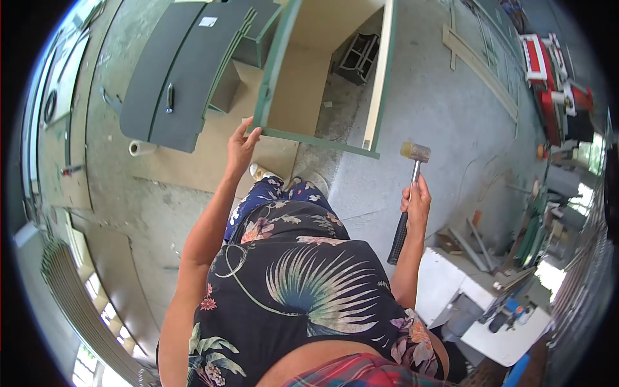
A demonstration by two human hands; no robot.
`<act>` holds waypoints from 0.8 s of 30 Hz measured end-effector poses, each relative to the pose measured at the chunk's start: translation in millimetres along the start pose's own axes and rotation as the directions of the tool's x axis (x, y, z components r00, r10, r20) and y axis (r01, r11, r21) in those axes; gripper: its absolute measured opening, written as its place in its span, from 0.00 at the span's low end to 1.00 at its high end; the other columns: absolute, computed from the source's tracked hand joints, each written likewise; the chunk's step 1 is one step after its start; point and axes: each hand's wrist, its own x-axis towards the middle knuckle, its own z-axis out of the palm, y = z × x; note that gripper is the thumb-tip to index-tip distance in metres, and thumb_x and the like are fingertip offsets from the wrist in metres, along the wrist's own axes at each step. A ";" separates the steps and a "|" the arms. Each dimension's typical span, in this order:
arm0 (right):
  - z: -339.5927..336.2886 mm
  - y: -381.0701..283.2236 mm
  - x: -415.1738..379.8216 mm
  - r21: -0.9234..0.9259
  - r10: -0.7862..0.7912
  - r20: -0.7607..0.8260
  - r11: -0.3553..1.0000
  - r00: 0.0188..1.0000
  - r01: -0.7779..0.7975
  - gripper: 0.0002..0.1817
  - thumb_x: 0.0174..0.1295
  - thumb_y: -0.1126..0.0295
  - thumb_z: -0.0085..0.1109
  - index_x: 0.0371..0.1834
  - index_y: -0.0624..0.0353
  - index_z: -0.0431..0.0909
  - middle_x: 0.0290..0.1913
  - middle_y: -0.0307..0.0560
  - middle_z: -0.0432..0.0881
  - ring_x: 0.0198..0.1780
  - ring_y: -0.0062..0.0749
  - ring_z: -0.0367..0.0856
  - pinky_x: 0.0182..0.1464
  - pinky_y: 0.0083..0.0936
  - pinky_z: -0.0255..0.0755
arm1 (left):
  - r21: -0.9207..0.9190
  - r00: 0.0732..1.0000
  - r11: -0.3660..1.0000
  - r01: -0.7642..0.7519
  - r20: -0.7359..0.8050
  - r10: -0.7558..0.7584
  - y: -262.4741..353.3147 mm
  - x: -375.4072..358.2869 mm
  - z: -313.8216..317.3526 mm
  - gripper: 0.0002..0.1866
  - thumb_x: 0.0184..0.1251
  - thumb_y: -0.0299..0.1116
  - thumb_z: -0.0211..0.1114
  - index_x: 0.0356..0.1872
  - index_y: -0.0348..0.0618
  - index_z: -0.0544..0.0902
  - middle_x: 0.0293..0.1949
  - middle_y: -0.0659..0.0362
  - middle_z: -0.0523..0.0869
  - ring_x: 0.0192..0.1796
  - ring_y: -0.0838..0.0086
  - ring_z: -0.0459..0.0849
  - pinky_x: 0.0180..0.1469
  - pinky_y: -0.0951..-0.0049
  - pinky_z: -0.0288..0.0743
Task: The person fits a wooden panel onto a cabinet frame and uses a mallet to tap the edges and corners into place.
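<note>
The cabinet (316, 141) is pinched at its corner by the left hand (240, 149), apparently for steadiness; the mallet (416, 153) is clasped below its head by the right hand (418, 201), likely for control.

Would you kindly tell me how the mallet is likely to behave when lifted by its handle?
The mallet will probably feel top-heavy, its chunky head sitting on a slim metal shaft. That straight shaft suggests stiffness, and the textured handle looks unlikely to slip.
</note>
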 end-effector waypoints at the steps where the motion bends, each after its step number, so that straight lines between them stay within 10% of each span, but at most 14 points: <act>1: -8.5 17.9 -1.1 0.066 0.023 -0.003 0.998 1.000 -0.023 0.23 0.73 0.68 0.45 0.70 0.58 0.63 0.23 0.35 0.68 0.16 0.12 0.59 0.16 0.13 0.56 | -0.032 1.000 0.999 -0.014 0.019 0.015 1.4 1.2 -1.2 0.22 0.68 0.34 0.65 0.61 0.43 0.77 0.37 0.63 0.85 0.35 0.82 0.79 0.37 0.81 0.73; 24: 21.7 153.3 22.5 0.500 -0.023 0.049 0.866 0.999 -0.004 0.17 0.73 0.65 0.47 0.62 0.55 0.71 0.22 0.33 0.69 0.17 0.11 0.61 0.16 0.15 0.55 | 0.026 0.884 0.884 0.466 -0.046 -0.465 25.0 29.1 -38.4 0.24 0.68 0.48 0.63 0.60 0.49 0.72 0.63 0.62 0.74 0.59 0.57 0.79 0.56 0.53 0.67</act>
